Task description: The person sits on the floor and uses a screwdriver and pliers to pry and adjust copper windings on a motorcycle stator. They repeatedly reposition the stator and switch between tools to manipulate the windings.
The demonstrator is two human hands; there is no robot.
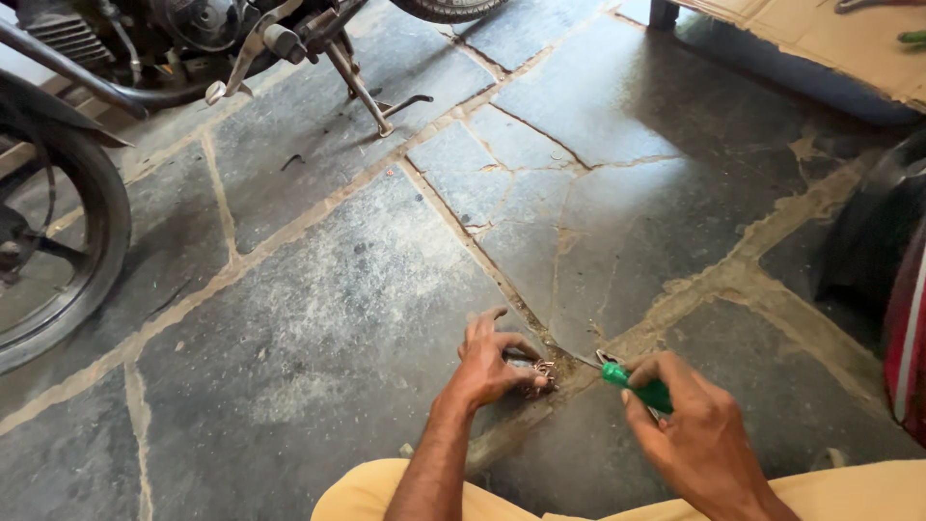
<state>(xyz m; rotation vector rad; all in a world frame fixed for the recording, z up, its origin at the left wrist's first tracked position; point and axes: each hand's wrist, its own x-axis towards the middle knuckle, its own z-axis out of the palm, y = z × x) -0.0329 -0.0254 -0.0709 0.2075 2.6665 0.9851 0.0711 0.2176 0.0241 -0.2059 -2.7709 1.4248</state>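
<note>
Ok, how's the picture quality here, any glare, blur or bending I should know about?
Head view: soft daylight puts a pale sheen on the stone floor at upper right; the left hand and its small metal part are fairly sharp; the right hand with the green-handled tool looks slightly motion-blurred; the motorcycle at upper left sits in shadow, and its wheel bows with wide-angle distortion.

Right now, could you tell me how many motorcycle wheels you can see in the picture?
2: the spoked wheel at the left edge, partly cut off, and a tyre at the top edge, barely showing. Others may lie outside the view.
</note>
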